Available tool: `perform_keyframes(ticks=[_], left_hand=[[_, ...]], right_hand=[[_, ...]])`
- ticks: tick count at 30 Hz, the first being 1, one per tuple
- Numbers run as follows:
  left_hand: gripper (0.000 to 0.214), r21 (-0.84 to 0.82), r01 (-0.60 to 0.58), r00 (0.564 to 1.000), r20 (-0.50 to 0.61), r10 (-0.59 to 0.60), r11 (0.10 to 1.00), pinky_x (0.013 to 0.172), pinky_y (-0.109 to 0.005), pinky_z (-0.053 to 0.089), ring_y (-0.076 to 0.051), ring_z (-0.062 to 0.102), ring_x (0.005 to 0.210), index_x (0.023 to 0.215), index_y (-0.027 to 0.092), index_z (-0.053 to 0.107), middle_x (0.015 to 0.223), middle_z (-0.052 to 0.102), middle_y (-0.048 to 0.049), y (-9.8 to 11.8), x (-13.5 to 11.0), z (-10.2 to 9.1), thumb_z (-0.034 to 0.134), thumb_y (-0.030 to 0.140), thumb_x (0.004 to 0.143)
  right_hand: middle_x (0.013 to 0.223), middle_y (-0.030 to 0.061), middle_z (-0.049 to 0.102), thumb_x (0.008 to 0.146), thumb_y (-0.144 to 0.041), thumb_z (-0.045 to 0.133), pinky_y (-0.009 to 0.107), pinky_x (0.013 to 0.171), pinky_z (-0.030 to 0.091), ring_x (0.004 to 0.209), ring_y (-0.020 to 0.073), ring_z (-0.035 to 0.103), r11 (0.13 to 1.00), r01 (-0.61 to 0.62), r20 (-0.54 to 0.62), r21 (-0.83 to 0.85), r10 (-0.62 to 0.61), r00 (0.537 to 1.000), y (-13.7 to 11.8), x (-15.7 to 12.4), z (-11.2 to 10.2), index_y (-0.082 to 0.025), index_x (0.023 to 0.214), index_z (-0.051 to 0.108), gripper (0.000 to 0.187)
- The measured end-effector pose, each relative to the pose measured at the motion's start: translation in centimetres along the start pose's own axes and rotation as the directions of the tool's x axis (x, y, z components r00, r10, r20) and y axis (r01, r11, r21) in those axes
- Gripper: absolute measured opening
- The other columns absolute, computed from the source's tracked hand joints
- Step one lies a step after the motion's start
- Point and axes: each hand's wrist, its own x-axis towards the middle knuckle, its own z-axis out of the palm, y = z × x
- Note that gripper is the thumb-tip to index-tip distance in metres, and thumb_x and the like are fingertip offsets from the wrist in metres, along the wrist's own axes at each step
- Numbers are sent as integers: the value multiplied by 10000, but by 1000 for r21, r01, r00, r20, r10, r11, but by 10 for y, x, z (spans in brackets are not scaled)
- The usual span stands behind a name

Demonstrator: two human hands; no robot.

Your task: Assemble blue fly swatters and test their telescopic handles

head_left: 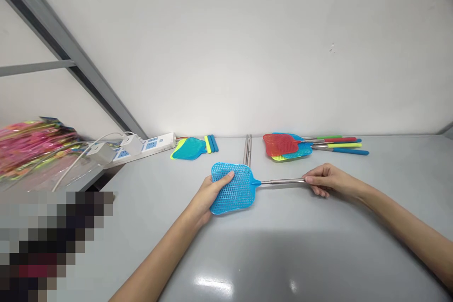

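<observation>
L hand [211,194] is clenched on the mesh head of a blue swatter [240,188], fingers [222,180] lying across the mesh, while R hand [327,182] pinches the end of its steel handle [283,181] between the fingertips. The swatter lies roughly level, held between both hands above the front part of the grey surface [339,240], head to the left, handle running right. Just behind the head, nearly touching it, two bare steel rods [247,150] lie side by side, pointing toward the white wall [226,47]. Further right is a stack of swatters [286,146] – red head on top, blue and yellow-green under it – w/ handles fanned out to the right, grips in green, red, yellow and blue. Left of the rods sits a smaller pile: a blue head [189,148] on a yellow one, right beside some blue and yellow bars [211,143]. Further left, a white power strip [152,145] w/ white plugs [132,144] and cords lies along the wall, and past it a pink bundle in clear plastic [28,146] sits at the edge of view. Grey metal bars [53,23] cross the upper left; lower left is just a pixelated blur [46,245].
</observation>
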Motion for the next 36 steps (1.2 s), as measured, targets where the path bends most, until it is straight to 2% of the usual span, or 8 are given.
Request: perform_keyframes(ticks=[3, 7, 13, 16, 25, 32, 36], left_hand=[[388, 13, 12, 1000, 17, -12, 1000, 764, -368, 482, -240, 610, 833, 967, 127, 570, 960, 634, -126, -2, 1, -1, 592, 386, 678], [383, 36, 16, 999, 45, -17, 999, 769, -363, 483, -240, 599, 867, 963, 143, 579, 976, 632, -112, -4, 2, -2, 609, 379, 664], [391, 39, 52, 999, 7, -52, 998, 736, -349, 498, -235, 607, 847, 957, 145, 586, 1008, 618, -118, -5, -2, 2, 613, 392, 655], [406, 73, 35, 999, -15, -34, 997, 737, -345, 497, -233, 605, 855, 959, 146, 587, 1009, 618, -115, -5, -4, 4, 617, 402, 646], [409, 214, -37, 998, -42, 47, 976, 761, -358, 480, -232, 607, 840, 922, 142, 606, 934, 650, -99, -6, -6, 9, 669, 364, 584], [382, 202, -100, 994, -25, 107, 974, 742, -359, 485, -225, 614, 818, 905, 151, 607, 924, 654, -91, -17, -5, 11, 655, 373, 598], [364, 205, -106, 992, -38, 116, 973, 734, -356, 490, -224, 613, 819, 896, 154, 607, 919, 656, -85, -18, -6, 13, 660, 354, 597]], right_hand=[[545, 33, 539, 700, -404, 557, 220, 415, 329, 442, 84, 419, 987, 8, 77, -160, 5, 997, -5, -4, -1, -125, 597, 601, 300], [615, 47, 540, 700, -429, 543, 223, 450, 351, 532, 114, 446, 958, 28, 96, -285, -1, 995, -11, -8, 1, -132, 675, 626, 309], [533, -4, 449, 715, -457, 504, 231, 445, 261, 468, 87, 324, 911, 95, 104, -401, -58, 993, -12, -7, 4, -149, 586, 560, 339], [523, -12, 426, 731, -455, 481, 232, 454, 242, 479, 90, 309, 911, 116, 101, -397, -82, 991, -12, -6, 7, -147, 601, 569, 345], [504, -10, 409, 759, -456, 431, 236, 452, 231, 465, 89, 297, 909, 86, 85, -409, -56, 995, -12, -8, 15, -135, 658, 601, 377], [454, -24, 369, 728, -453, 479, 244, 453, 211, 452, 90, 282, 947, 81, 131, -310, -42, 991, -13, -8, 13, -137, 649, 619, 354], [456, -22, 360, 725, -475, 472, 248, 459, 215, 459, 96, 287, 946, 77, 133, -313, -37, 990, -12, -7, 13, -137, 659, 621, 375]])
